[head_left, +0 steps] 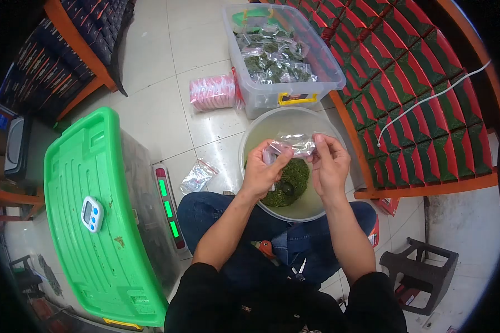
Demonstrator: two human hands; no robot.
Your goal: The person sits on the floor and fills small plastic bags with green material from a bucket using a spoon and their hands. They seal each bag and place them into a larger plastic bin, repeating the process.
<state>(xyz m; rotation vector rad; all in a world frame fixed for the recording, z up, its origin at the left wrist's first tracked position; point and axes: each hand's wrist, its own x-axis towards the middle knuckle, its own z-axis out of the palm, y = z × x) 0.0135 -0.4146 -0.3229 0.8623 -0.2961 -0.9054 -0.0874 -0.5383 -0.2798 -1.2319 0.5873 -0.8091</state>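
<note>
A small clear plastic bag [297, 146] is stretched between my two hands, held up over a round whitish tub [250, 130]. My left hand [263, 169] pinches the bag's left end with thumb and fingers. At its other end, my right hand [331, 166] grips the plastic near the top corner. Below them, loose green dried leaves [295, 176] lie in the tub. A dark rounded object [286, 188] rests on the leaves, partly hidden by my left hand. The tub stands between my knees.
Ahead, a clear bin [330, 86] holds many filled bags. Beside it lies a pink-and-white bundle [212, 92]. A plastic bag [199, 176] lies on the floor near a scale with green displays [168, 208]. Left is a green-lidded box [103, 161] with a timer [92, 214]; right, racked red-green packs [411, 100].
</note>
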